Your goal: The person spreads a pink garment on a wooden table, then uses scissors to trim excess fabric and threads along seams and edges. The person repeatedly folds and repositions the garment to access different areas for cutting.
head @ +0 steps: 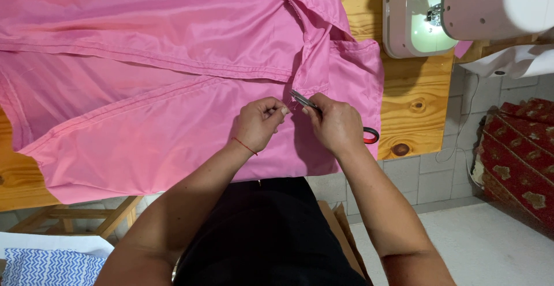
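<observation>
the right hand (pixel 336 125) is closed around small scissors (pixel 304 101) with a red-and-black handle, blades at a seam, while the left hand (pixel 258 125) pinches the pink garment (pixel 173 90) just beside them, the glossy, creased cloth spread across a wooden table (pixel 412 95) near a white sewing machine (pixel 438 12).

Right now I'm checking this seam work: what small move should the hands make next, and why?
Probably a small snip. The right hand holds scissors with the blades pointing at the seam of the pink garment, while the left hand pinches the fabric right beside the tips. Whether a thread lies between the blades is too small to tell.
</observation>
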